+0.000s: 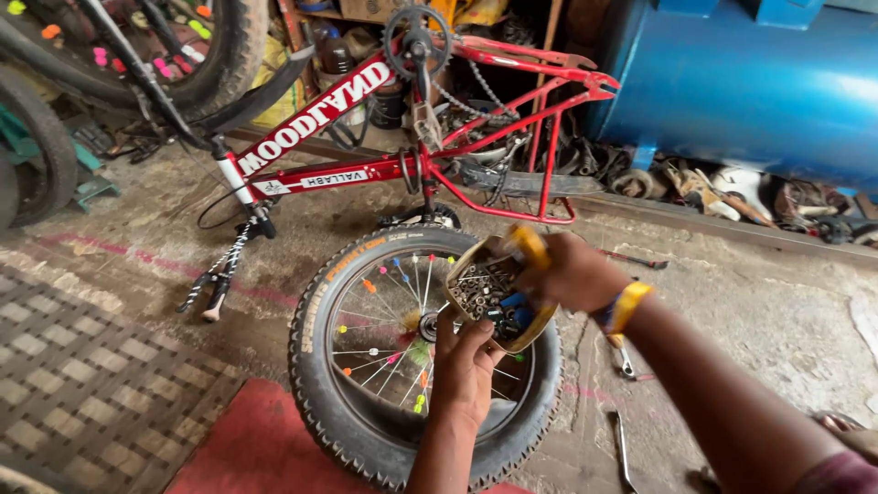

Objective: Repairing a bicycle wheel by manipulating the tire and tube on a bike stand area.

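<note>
My right hand (pixel 565 271), a yellow band on its wrist, grips a battered tan tin (pixel 462 274) tilted toward me and full of nuts, bolts and small metal parts. Something yellow (pixel 530 243) shows at the tin's top edge, by my fingers. My left hand (pixel 465 370) reaches up from below, its fingertips at the tin's lower rim; whether they pinch anything is hidden. Right under both hands stands a small bicycle wheel (pixel 338 302) with a knobby tyre and coloured spoke beads.
A red bicycle frame (pixel 366 169) rests upside down behind the wheel. Spanners (pixel 626 362) lie on the concrete at right. A blue tank (pixel 750 82) stands at back right, large tyres (pixel 229 55) at back left. A red mat (pixel 256 448) and a checkered mat (pixel 82 384) lie near me.
</note>
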